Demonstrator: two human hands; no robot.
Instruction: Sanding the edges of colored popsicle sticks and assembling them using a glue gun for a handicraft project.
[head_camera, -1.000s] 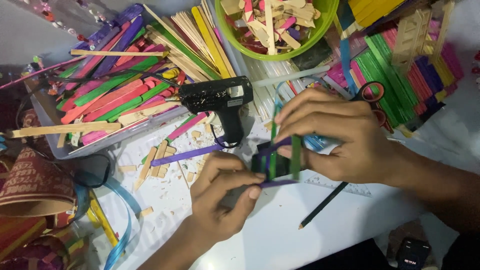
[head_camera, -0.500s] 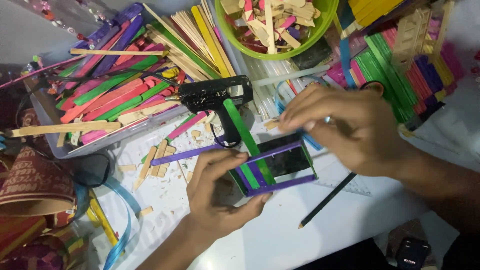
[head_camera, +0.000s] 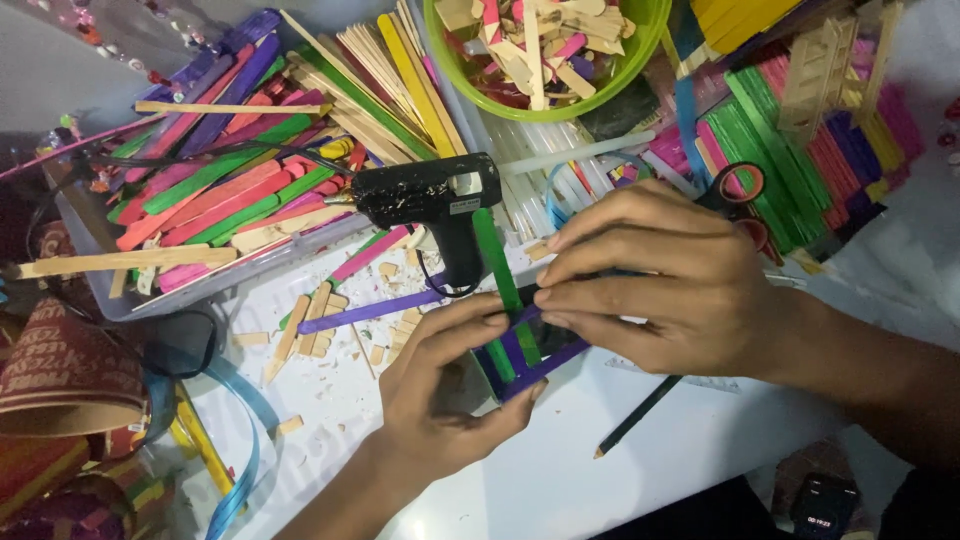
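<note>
Below the black glue gun (head_camera: 430, 200), both hands (head_camera: 560, 330) grip a purple-and-green stick frame (head_camera: 520, 350).

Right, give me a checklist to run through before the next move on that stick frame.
1. Left hand holds the purple stick frame from below: ok.
2. Right hand presses on the frame's top: ok.
3. Green stick lies across the frame: ok.
4. Glue under the green stick: cannot tell.
5. Glue gun lies beside the frame, no hand on it: ok.
6. Pencil lies apart from the frame: ok.
</note>
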